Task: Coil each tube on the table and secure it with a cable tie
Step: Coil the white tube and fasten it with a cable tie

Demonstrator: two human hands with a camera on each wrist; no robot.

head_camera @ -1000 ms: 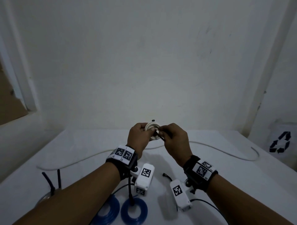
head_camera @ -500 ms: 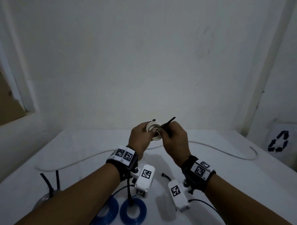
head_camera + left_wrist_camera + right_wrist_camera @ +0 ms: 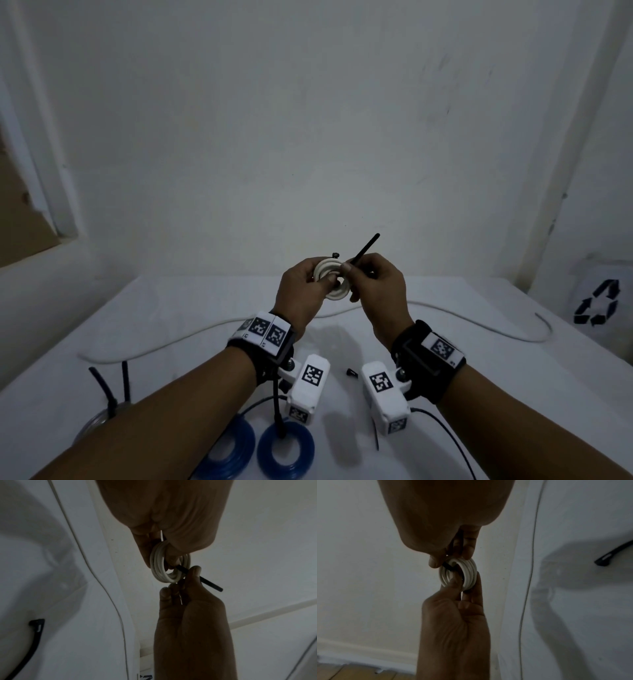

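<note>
I hold a small coil of white tube (image 3: 331, 279) (image 3: 169, 566) (image 3: 464, 573) up above the table. My left hand (image 3: 310, 286) (image 3: 169, 547) grips the coil between thumb and fingers. My right hand (image 3: 368, 281) (image 3: 452, 553) pinches a black cable tie (image 3: 364, 251) (image 3: 200, 578) that passes through the coil's middle; its free end sticks up and to the right. A long uncoiled white tube (image 3: 479, 317) lies across the table behind my hands.
Two blue tube coils (image 3: 286, 452) with black ties lie at the near edge, a clear coil (image 3: 99, 421) with a tie at the near left. A loose black cable tie (image 3: 350, 372) (image 3: 34, 642) rests on the white table (image 3: 513, 377). A wall stands close behind.
My right hand has drawn the black cable tie through the coil; its free end now sticks out up and right, where a second ago it was hidden in my fingers.
</note>
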